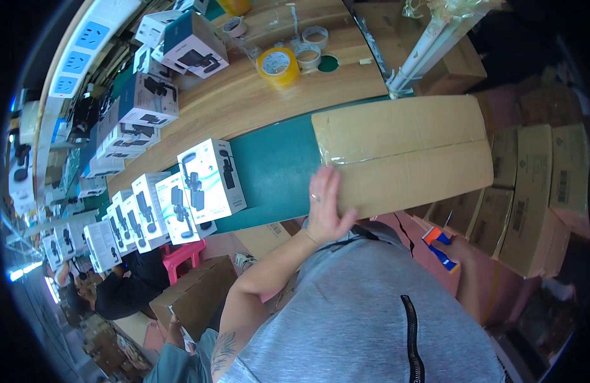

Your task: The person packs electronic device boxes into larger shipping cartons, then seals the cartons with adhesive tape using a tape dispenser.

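Observation:
A closed cardboard box (403, 156) lies on the green work surface in front of me, with clear tape across its left end. My left hand (330, 207) rests on the near left corner of this box, fingers stretched out and thumb apart. Low at my right side, away from the box, my right hand (461, 250) is closed around a blue and orange hand tool (441, 247). Its exact kind cannot be made out. To the left of the box, several white printed product boxes (212, 179) stand in a row along the green surface (272, 163).
Tape rolls, one a yellow roll (277, 66), lie on the wooden table (256, 108) behind. More product boxes (148, 99) are stacked at its left, beneath a socket strip (78, 60). Stacked cartons (531, 198) stand at right. Another person (132, 284) is at left, near a pink stool (183, 258).

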